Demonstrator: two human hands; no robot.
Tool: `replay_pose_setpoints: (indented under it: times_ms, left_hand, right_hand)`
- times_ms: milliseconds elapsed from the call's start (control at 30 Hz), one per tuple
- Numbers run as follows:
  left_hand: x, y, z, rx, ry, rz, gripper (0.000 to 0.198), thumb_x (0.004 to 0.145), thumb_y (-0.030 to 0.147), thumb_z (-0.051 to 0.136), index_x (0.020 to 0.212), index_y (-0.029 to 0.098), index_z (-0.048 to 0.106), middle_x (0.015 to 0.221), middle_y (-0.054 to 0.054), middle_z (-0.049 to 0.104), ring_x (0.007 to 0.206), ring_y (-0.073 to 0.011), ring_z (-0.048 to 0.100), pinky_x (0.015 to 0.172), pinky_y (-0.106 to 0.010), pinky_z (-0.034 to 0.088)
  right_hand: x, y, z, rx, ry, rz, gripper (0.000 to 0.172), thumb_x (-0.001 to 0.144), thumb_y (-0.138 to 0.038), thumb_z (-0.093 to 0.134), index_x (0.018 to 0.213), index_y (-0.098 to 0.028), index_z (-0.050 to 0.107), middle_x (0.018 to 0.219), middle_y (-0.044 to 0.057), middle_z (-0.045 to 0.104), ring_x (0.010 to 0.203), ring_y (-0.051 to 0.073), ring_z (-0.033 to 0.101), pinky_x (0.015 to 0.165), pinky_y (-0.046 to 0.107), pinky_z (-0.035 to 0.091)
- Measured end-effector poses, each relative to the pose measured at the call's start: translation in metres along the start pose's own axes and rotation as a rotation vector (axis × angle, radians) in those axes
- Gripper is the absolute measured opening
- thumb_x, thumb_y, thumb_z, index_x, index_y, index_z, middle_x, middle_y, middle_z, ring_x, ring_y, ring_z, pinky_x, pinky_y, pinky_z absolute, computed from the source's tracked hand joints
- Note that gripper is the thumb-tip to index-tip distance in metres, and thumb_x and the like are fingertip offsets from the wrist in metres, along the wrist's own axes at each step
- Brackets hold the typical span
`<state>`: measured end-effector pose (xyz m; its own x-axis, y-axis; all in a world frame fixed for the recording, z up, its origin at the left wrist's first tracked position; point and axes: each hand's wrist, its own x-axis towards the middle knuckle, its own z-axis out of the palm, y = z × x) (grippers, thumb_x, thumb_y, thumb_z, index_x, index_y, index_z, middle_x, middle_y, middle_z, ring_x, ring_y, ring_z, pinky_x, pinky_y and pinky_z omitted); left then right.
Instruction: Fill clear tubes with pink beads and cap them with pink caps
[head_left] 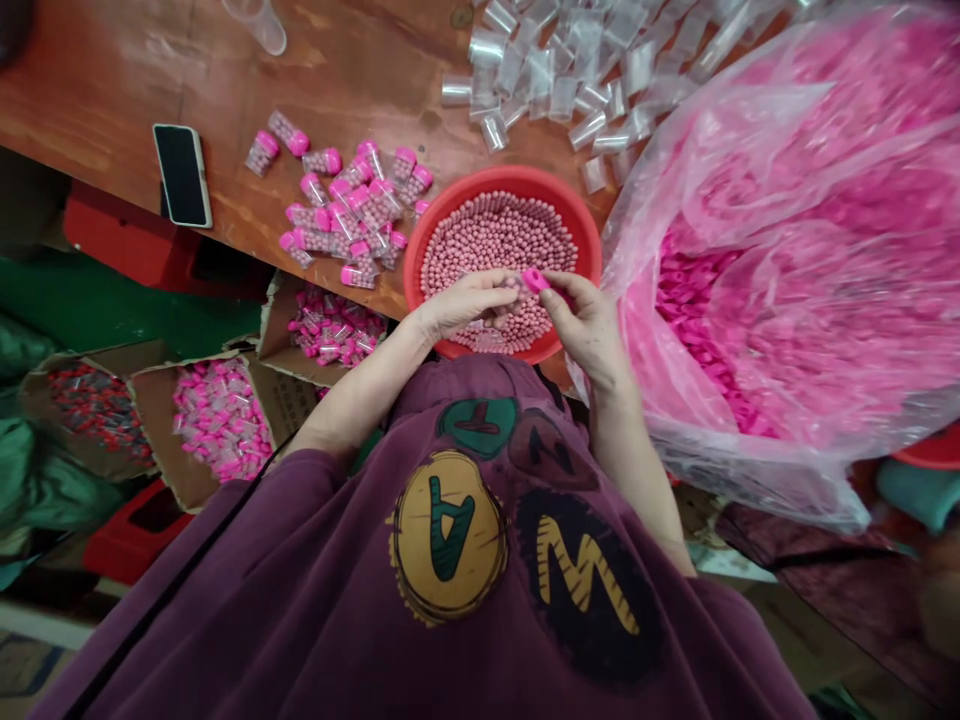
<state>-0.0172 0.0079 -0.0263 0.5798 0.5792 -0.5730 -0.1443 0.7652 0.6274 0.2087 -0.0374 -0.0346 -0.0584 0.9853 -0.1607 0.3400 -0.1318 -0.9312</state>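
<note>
A red plastic bowl (502, 178) full of small pink beads (499, 245) sits on the table in front of me. My right hand (585, 325) is shut on a small pink-capped item (535, 281) above the bowl's near side. My left hand (465, 305) hovers palm down over the beads, its fingertips reaching toward that item. Whether my left hand grips anything is hidden by its fingers. Beside the bowl on the left lies a heap of clear tubes with pink caps (349, 215), filled with pink beads.
On the wooden table (225, 70) are a black phone (182, 176) and a pile of empty clear tubes (540, 80). A large pink plastic bag (787, 250) of pink pieces crowds the right. Cardboard boxes of capped tubes (221, 420) stand low on the left.
</note>
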Motion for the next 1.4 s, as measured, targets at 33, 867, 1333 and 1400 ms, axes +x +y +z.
replay_pose_setpoints:
  times_ms: [33, 867, 1333, 1400]
  left_hand:
    - [0.000, -0.001, -0.001, -0.007, 0.005, -0.011, 0.008, 0.107, 0.020, 0.078, 0.102, 0.017, 0.072, 0.090, 0.000, 0.072, 0.067, -0.0061, 0.063, 0.067, -0.022, 0.048]
    - [0.013, -0.015, -0.009, 0.123, 0.191, -0.066, 0.018, 0.109, 0.028, 0.075, 0.109, 0.015, 0.088, 0.082, -0.001, 0.076, 0.067, -0.0093, 0.064, 0.070, -0.024, 0.054]
    - [0.010, -0.027, 0.000, -0.180, 0.088, 0.008, 0.005, 0.105, 0.021, 0.082, 0.103, 0.017, 0.080, 0.095, -0.002, 0.081, 0.080, -0.0086, 0.072, 0.070, -0.019, 0.052]
    - [0.008, -0.027, 0.005, -0.183, 0.069, 0.004, 0.009, 0.105, 0.024, 0.085, 0.103, 0.017, 0.078, 0.095, -0.001, 0.079, 0.077, -0.0079, 0.071, 0.065, -0.019, 0.048]
  right_hand:
    - [0.000, 0.001, -0.001, -0.019, -0.018, -0.002, 0.057, 0.112, -0.077, 0.072, 0.136, -0.029, 0.088, 0.133, 0.007, 0.091, 0.126, 0.030, 0.085, 0.121, 0.056, 0.068]
    - [0.000, 0.007, -0.014, -0.216, -0.194, -0.008, 0.046, 0.113, -0.070, 0.075, 0.130, -0.030, 0.092, 0.122, 0.010, 0.090, 0.114, 0.033, 0.084, 0.112, 0.055, 0.070]
    - [-0.006, 0.013, 0.011, -0.037, 0.026, 0.009, 0.047, 0.113, -0.067, 0.075, 0.142, -0.032, 0.087, 0.142, 0.007, 0.088, 0.134, 0.030, 0.082, 0.127, 0.058, 0.067]
    - [-0.006, 0.012, 0.011, -0.016, 0.012, 0.019, 0.045, 0.114, -0.065, 0.074, 0.141, -0.033, 0.087, 0.140, 0.008, 0.089, 0.132, 0.030, 0.083, 0.125, 0.058, 0.068]
